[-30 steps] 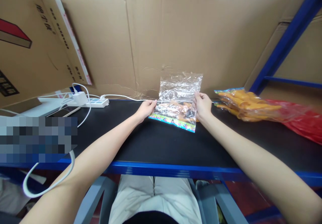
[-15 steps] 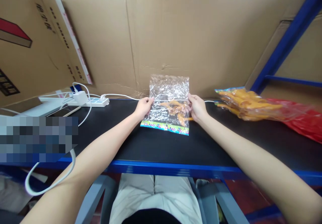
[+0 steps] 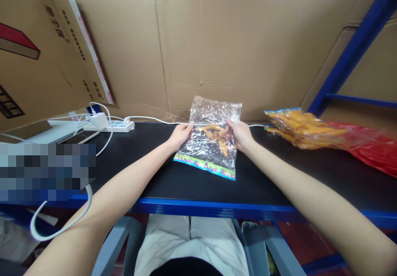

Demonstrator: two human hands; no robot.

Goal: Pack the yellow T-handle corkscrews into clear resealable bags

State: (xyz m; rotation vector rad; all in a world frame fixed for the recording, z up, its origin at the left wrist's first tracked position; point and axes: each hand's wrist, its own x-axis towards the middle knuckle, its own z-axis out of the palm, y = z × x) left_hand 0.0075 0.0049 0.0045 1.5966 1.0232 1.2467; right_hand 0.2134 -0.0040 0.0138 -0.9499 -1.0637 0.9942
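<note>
Between my two hands is a clear plastic bag (image 3: pixel 204 148) with a colourful printed strip along its near edge. Inside the bag lie orange plastic pieces (image 3: pixel 219 134), whose exact kind I cannot make out. My left hand (image 3: pixel 181 135) pinches the bag's left side, thumb on top. On the opposite side my right hand (image 3: pixel 241 134) grips the bag's right edge, close to the orange pieces. The bag is tilted over the black tabletop (image 3: pixel 186 187), its far end raised toward the cardboard.
Several filled bags of orange pieces (image 3: pixel 304 127) are stacked at the right, beside a red plastic bag (image 3: pixel 372 143). At the left are a white power strip (image 3: pixel 122 126), a charger (image 3: pixel 98 120) and looping cables. A cardboard wall (image 3: pixel 217 44) stands behind the table.
The bag has shifted slightly to the right and nearer, turning a little clockwise. Both hands still hold its sides, and the orange pieces have moved with it.
</note>
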